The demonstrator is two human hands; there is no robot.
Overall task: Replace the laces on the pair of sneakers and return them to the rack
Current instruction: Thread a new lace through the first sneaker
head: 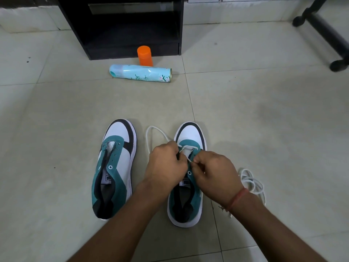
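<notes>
Two teal, white and black sneakers stand side by side on the tiled floor (264, 110), toes pointing away from the person. The left sneaker (115, 167) has bare eyelets and an open tongue, with nothing threaded through it. The right sneaker (188, 186) carries a white lace (153, 132) across its foremost eyelets; one end of this lace arcs out in a loop onto the floor between the two shoes. Both hands work over the front of the right sneaker. The left hand (166, 165) is closed, its fingers curled against the eyelet row on the shoe's left side, where the lace runs under them. The right hand (215, 176) is likewise closed, thumb and fingertips pinching a short stretch of the white lace just above the tongue. A red thread band (238, 198) circles the right wrist. A second white lace (252, 183) lies coiled on the floor just right of the right sneaker, partly behind the right forearm. Farther off, a pale blue spray can (140, 73) lies on its side, with an orange cap (144, 55) upright behind it, before a black rack (132, 27).
</notes>
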